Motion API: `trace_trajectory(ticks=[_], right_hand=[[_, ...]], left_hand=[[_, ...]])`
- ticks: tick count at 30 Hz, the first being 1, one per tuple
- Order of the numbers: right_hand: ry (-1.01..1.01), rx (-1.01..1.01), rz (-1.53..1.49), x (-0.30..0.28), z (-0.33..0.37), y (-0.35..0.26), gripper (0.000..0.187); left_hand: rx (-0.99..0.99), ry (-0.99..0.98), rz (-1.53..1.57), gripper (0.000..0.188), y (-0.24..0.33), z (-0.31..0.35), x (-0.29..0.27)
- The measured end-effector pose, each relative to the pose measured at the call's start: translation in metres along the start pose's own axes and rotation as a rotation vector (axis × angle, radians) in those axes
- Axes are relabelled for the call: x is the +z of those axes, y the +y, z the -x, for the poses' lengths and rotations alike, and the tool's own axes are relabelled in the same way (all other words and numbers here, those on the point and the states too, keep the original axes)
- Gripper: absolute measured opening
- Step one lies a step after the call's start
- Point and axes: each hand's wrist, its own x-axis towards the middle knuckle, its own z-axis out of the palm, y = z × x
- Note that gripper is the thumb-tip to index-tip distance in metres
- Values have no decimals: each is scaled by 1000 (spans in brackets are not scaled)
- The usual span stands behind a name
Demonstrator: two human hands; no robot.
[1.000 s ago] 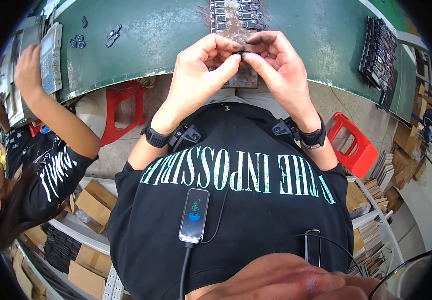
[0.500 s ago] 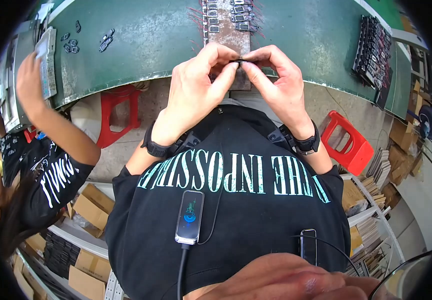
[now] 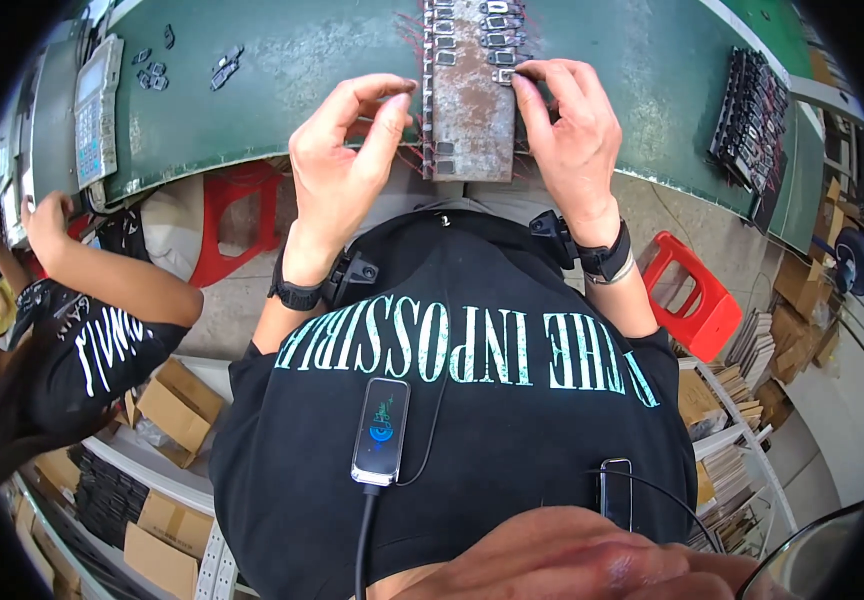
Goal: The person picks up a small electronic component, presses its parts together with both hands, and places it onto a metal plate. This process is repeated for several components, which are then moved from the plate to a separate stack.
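A long, worn metal plate lies on the green bench, its near end toward me. Small black rectangular parts with thin red wires line its left edge, and similar pale-centred parts run down the right. My right hand is at the plate's right edge, thumb and forefinger closed on the nearest small black rectangular part of that row. My left hand hovers just left of the plate. Its fingers are curved, with thumb and forefinger slightly apart and nothing visible between them.
Loose black parts lie on the bench at left. Stacked rows of wired parts stand at right. Red stools are on both sides below the bench. At far left, a co-worker's arm is beside a grey keypad device.
My hands, together at a small dark piece before, have separated. The left moved left; the right went forward to the plate's right row with a part. The co-worker's arm dropped lower.
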Motion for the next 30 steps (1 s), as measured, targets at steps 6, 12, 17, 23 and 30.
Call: trace_trajectory(ticks=[6, 12, 17, 23, 30], right_hand=[[96, -222, 126, -3, 8, -10, 20], [-278, -286, -81, -1, 20, -41, 22], [-390, -288, -67, -6, 16, -49, 24], [-500, -247, 15, -8, 15, -56, 26], [-422, 20, -314, -12, 20, -41, 22]], left_hand=[[93, 204, -110, 14, -10, 0, -36], [190, 505, -676, 18, -35, -22, -116], [98, 429, -938, 21, -40, -32, -129], [238, 405, -1056, 26, -59, -56, -127], [190, 279, -1073, 24, -52, -67, -113]])
